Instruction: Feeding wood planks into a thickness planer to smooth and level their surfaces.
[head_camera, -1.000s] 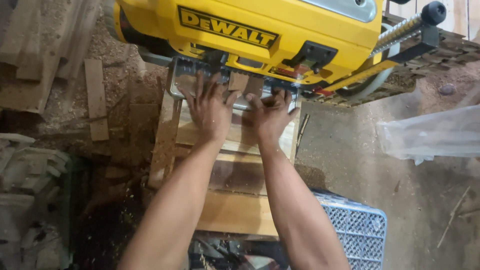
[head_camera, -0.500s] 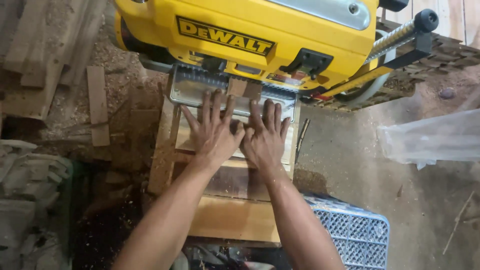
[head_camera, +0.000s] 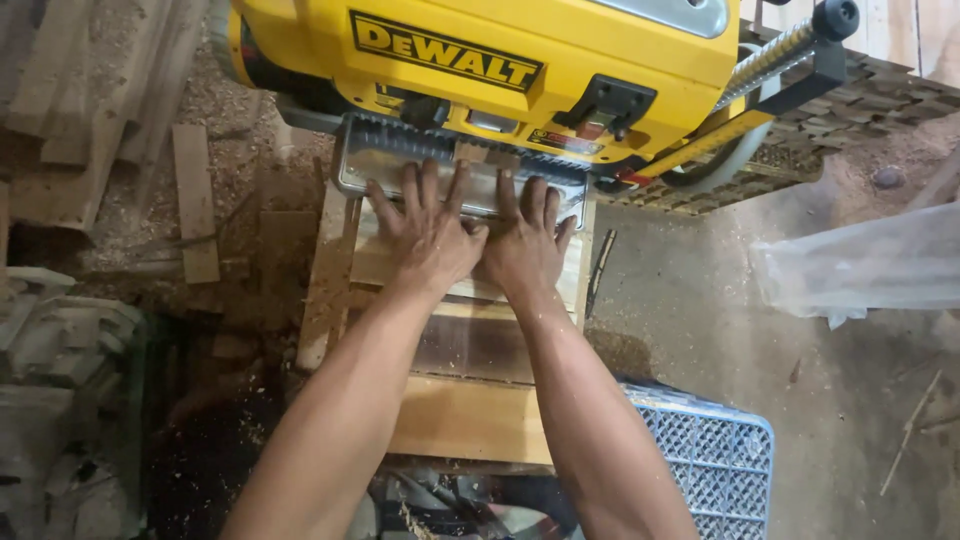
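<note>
Yellow planer (head_camera: 520, 70) fills the top of the view, its metal tray (head_camera: 380, 165) jutting toward the person. Both hands lie flat, fingers spread, grip released, palms pressing a pale board (head_camera: 470, 290) that rests on the tray at the planer's mouth. Left hand (head_camera: 430, 235) and right hand (head_camera: 525, 250) sit side by side, thumbs touching. Board runs back along a wooden stand (head_camera: 330, 290). Blue crate (head_camera: 715, 460) sits lower right; loose planks (head_camera: 195, 200) and sawdust lie left; clear plastic sheet (head_camera: 860, 265) right.
</note>
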